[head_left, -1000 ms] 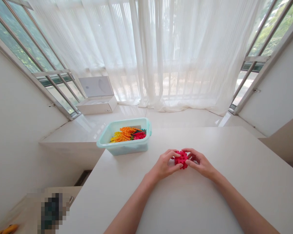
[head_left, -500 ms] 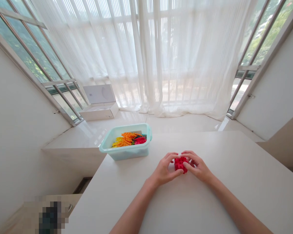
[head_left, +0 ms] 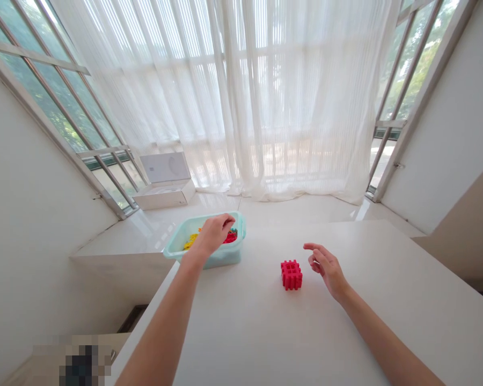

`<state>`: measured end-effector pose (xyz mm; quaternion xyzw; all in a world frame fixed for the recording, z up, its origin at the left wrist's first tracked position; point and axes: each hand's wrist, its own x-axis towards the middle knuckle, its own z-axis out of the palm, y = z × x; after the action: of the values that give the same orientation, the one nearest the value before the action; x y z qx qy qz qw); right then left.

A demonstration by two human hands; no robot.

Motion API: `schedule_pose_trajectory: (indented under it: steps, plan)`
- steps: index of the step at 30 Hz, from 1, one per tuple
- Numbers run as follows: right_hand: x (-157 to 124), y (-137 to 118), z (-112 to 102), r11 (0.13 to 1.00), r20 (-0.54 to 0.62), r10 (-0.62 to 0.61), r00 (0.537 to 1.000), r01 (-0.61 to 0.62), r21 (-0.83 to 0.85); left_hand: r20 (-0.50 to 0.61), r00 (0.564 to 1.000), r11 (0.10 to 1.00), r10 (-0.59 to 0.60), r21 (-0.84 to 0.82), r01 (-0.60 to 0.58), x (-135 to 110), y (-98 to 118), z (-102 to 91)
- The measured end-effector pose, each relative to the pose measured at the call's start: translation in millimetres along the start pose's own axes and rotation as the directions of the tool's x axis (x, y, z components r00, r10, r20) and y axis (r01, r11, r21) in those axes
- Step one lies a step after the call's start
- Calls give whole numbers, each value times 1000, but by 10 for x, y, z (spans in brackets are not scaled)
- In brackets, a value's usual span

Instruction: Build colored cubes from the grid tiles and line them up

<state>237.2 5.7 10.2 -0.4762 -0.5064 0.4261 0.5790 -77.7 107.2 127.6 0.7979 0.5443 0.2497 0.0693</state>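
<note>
A red cube [head_left: 291,275] built of notched interlocking pieces stands on the white table [head_left: 257,327], with neither hand touching it. To its right, a short gap away, my right hand [head_left: 326,268] hovers with the index finger stretched out and the others loosely bent, holding nothing. My left hand [head_left: 214,235] is over the pale green plastic bin [head_left: 225,259], its fingers curled together. Whatever may be between those fingers is hidden. Inside the bin lie yellow pieces [head_left: 190,242] and red pieces [head_left: 231,236]; my hand and wrist cover part of the contents.
An open white box [head_left: 165,193] stands on the window ledge [head_left: 213,201] behind the bin. Sheer white curtains [head_left: 241,107] hang at the back. The table's left edge runs just below the bin.
Both hands have let go of the red cube, which now rests on the table. My left hand has moved left to the bin; my right hand has drawn slightly right.
</note>
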Motion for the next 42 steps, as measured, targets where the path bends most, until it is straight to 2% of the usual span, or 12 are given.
schedule_pose_trajectory:
  steps: [1,3,7,12,16,18,21,24,27,29,38,42]
  plan:
    - [-5,-7,9,1000,8,2,1000,-2,-3,152,986,995,-60,86,48,92,-71,-47]
    - [-12,-23,25,1000,14,5,1000,-5,-4,297,947,983,-120,167,72,215,-171,-79]
    - [-11,-63,39,1000,-5,19,1000,-19,5,340,929,968,-145,244,61,262,-222,-11]
    - [-4,-107,47,1000,-29,8,1000,-8,7,203,964,932,-172,352,92,212,-197,-37]
    - [5,-80,53,1000,-58,-9,998,7,-26,-21,988,903,-152,404,147,119,-162,-141]
    - [7,-48,54,996,-82,-28,996,22,-82,-142,985,931,-93,338,137,16,-77,-98]
    - [-7,-13,60,987,-78,-58,995,45,-155,-233,971,997,56,58,-44,-225,180,178]
    - [-46,-15,80,980,1,-92,996,91,-176,-329,891,921,312,-124,-368,-513,500,598]
    - [-91,-35,111,979,103,-145,984,158,-131,-334,795,793,506,-181,-581,-737,710,937]
    - [-116,-43,128,983,145,-150,978,163,-85,-328,778,763,536,-207,-612,-822,747,1071]
    - [-152,-31,125,997,205,-63,977,70,-26,-279,818,775,503,-274,-570,-941,690,1268]
    - [-142,-20,99,999,197,-42,980,46,-13,-247,842,747,480,-389,-540,-947,738,1274]
